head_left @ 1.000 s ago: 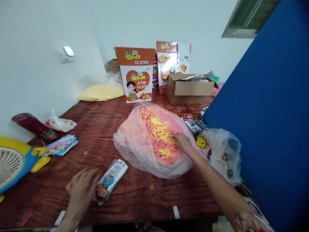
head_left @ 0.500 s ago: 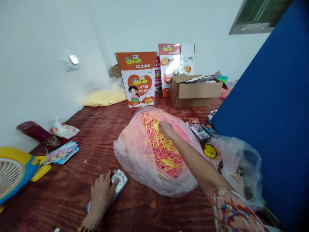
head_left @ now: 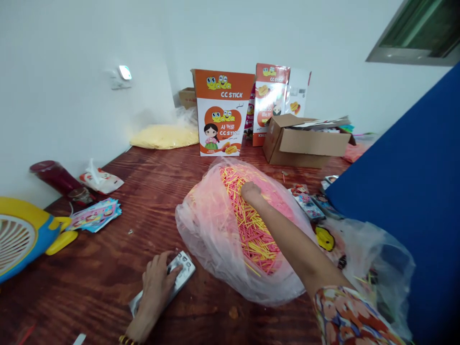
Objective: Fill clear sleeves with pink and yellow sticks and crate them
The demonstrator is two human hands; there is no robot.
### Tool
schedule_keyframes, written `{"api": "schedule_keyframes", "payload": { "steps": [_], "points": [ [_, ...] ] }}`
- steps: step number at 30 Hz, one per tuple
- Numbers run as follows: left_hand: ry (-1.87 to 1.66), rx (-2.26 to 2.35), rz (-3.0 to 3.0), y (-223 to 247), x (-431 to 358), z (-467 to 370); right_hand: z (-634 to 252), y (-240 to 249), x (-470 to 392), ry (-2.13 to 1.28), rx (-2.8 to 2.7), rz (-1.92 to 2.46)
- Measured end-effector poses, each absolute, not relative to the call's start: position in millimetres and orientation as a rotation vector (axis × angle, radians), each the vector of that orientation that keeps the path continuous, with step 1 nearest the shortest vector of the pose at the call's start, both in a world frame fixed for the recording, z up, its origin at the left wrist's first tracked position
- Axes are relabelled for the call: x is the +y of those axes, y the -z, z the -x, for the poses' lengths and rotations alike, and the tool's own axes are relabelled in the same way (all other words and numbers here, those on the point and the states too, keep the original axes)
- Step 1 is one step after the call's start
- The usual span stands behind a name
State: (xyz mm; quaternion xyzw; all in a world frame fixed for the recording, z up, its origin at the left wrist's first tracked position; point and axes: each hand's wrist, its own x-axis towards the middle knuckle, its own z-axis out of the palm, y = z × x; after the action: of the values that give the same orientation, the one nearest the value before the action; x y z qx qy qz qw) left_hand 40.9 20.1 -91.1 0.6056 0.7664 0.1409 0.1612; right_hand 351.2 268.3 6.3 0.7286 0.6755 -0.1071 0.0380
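Note:
A clear plastic bag [head_left: 201, 239] lies open on the dark wooden table [head_left: 108, 268], full of thin pink and yellow sticks [head_left: 257, 235]. My right hand [head_left: 250, 192] reaches over the bag's far part, its curled fingers down among the sticks; what they hold is hidden. Near the table's front left, my left hand [head_left: 157, 282] is wrapped over a flat silvery-white printed packet [head_left: 186, 269], thumb on top and fingers along its far side. The packet lies on the table, left of the bag.
Behind the bag stand a CC Stick box [head_left: 220, 115] and an open cardboard carton [head_left: 312, 143]. Cards [head_left: 95, 214], a tissue pack [head_left: 102, 181] and a yellow-blue fan [head_left: 21, 239] are at left. Small packets [head_left: 309, 206] and a blue panel [head_left: 402, 182] are at right.
The view has shifted, so most things appear further right. My right hand stays in the sticks, its fingers now lower and less visible. My left hand remains on the packet.

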Motion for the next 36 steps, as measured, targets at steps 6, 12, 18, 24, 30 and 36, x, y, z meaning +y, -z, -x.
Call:
{"api": "schedule_keyframes", "payload": {
  "steps": [6,12,18,24,30,36],
  "points": [
    [-0.643,2.111,-1.666,91.3,21.8,-39.2,-355.9,0.3,272.5,0.355,1.937,-2.373],
    [-0.696,2.097,-1.622,80.1,24.6,-35.9,-381.6,-3.6,282.9,0.612,1.987,-2.341],
    [-0.802,1.927,-1.608,70.8,23.1,-28.9,-397.3,-9.1,275.0,0.914,2.069,-2.452],
    [-0.986,1.815,-1.377,63.0,23.1,-24.8,-405.0,-23.8,252.2,1.408,2.266,-2.492],
    [-1.14,1.565,-0.99,36.5,19.7,-36.3,-410.8,-25.3,187.6,2.053,2.244,-2.211],
    [-1.055,1.281,-0.927,-0.6,17.6,-71.5,-413.9,5.3,105.3,2.866,1.74,-1.84]
  ]
}}
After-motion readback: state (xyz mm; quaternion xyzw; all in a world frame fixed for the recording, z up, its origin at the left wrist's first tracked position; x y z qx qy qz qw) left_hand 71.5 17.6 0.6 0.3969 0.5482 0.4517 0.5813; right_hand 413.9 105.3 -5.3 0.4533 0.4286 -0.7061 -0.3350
